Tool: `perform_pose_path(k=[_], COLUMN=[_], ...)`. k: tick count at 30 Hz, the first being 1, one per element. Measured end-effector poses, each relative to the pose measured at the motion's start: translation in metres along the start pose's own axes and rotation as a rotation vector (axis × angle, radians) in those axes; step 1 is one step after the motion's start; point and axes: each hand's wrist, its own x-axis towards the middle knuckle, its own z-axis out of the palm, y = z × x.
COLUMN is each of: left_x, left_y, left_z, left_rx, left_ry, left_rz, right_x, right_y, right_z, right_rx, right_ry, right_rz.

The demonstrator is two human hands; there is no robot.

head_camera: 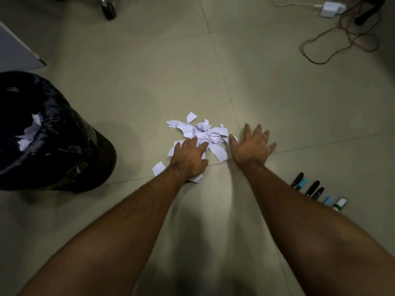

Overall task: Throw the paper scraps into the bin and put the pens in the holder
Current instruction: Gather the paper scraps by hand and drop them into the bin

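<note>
Both hands, left hand (189, 160) and right hand (252, 146), flank the paper scraps (203, 133).

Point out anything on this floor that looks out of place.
Torn paper scraps litter the floor tiles under the left hand and beside the right hand, not in the bin. Several pens lie loose on the floor, no holder in view.

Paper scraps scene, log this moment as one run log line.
stage: gathering scraps | left hand: on pile | right hand: spread beside pile | bin: some scraps inside | pens: on floor | holder: unseen
</note>
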Motion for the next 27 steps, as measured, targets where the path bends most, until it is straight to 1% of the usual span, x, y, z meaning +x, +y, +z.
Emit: perform_pose_path(k=[1,2,3,5,6,8,10,11,12,14,15,16,18,20,22,25,27], left_x=[-0.003,-0.008,-0.014,-0.028,-0.035,-0.052,-0.066,-0.072,-0.077,-0.082,-0.080,-0.078,-0.070,-0.056,-0.046,-0.038,-0.037], left_y=[0.002,0.004,0.007,0.009,0.010,0.007,0.003,0.003,0.005,0.008,0.010,0.013,0.019,0.021,0.019,0.012,0.008], left_z=[-0.003,-0.005,-0.005,-0.006,-0.007,-0.010,-0.006,-0.005,-0.004,-0.002,0.000,0.000,-0.001,-0.003,-0.005,-0.006,-0.009], left_rx=[-0.031,-0.086,-0.142,-0.219,-0.247,-0.301,-0.309,-0.283,-0.269,-0.296,-0.318,-0.327,-0.308,-0.308,-0.242,-0.139,-0.096], left_ry=[0.069,0.154,0.235,0.345,0.379,0.445,0.479,0.450,0.365,0.116,0.039,-0.002,-0.042,-0.044,-0.014,-0.054,-0.046], left_rz=[0.013,0.023,0.024,-0.022,-0.080,-0.247,-0.429,-0.523,-0.633,-0.831,-0.875,-0.878,-0.822,-0.743,-0.607,-0.343,-0.254], right_x=[-0.003,-0.008,-0.016,-0.034,-0.042,-0.052,-0.053,-0.051,-0.048,-0.044,-0.040,-0.037,-0.031,-0.031,-0.034,-0.037,-0.042], right_y=[0.001,-0.002,-0.009,-0.029,-0.037,-0.045,-0.045,-0.043,-0.041,-0.042,-0.045,-0.049,-0.056,-0.062,-0.067,-0.074,-0.079], right_z=[0.000,0.003,0.005,0.008,0.011,0.009,0.003,-0.001,-0.003,-0.010,-0.013,-0.016,-0.019,-0.016,-0.014,-0.009,-0.006], right_rx=[0.023,0.044,0.087,0.272,0.379,0.515,0.498,0.455,0.397,0.272,0.206,0.144,0.045,-0.024,-0.053,-0.006,-0.024], right_ry=[-0.053,-0.073,-0.076,-0.087,-0.099,-0.085,-0.055,-0.052,-0.064,-0.125,-0.157,-0.198,-0.292,-0.319,-0.316,-0.369,-0.363], right_rz=[0.021,-0.014,-0.087,-0.253,-0.302,-0.290,-0.213,-0.185,-0.176,-0.189,-0.208,-0.223,-0.265,-0.336,-0.396,-0.415,-0.430])
